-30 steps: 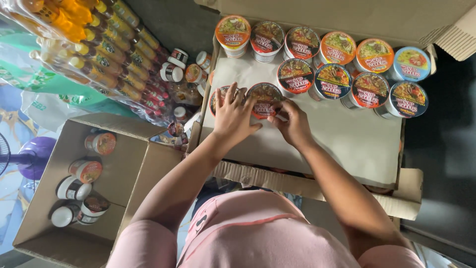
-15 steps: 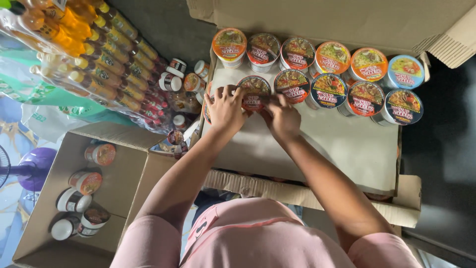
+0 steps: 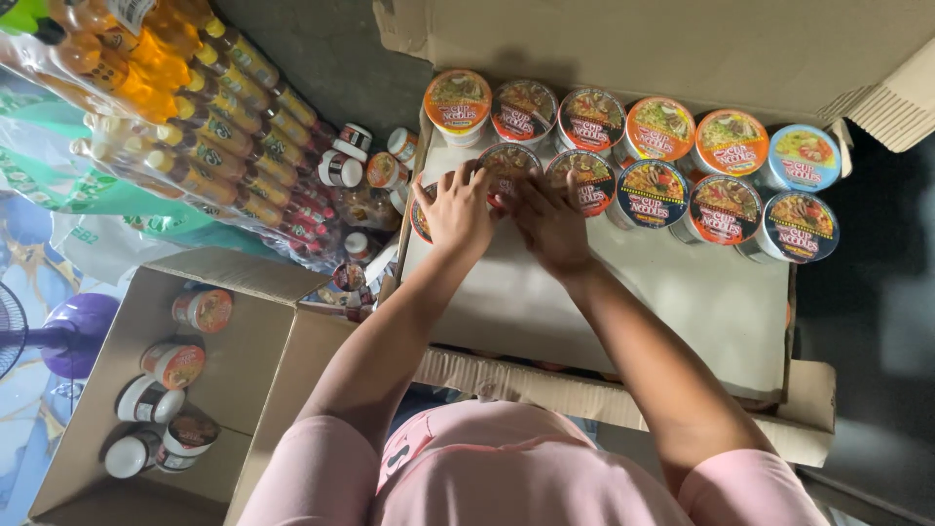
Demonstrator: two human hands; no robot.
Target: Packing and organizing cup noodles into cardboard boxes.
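Several instant noodle cups stand lid-up in two rows on a flat cardboard sheet [image 3: 682,302] laid over an open box. My left hand [image 3: 456,209] lies spread over a noodle cup [image 3: 420,220] at the left end of the near row, hiding most of it. My right hand [image 3: 550,224] is beside it, fingertips on another noodle cup [image 3: 507,163] between both hands. To the right, the near row continues with a dark-lidded cup [image 3: 588,179].
A raised cardboard flap [image 3: 633,39] stands behind the cups. Shrink-wrapped packs of orange drink bottles [image 3: 185,107] lie at the left, with loose small cups [image 3: 341,168] beside them. An open carton [image 3: 107,458] at lower left holds several cups. A purple fan [image 3: 68,331] is at the far left.
Both hands moved away from me, pushing a noodle cup up against the near row. The camera view shifted slightly.
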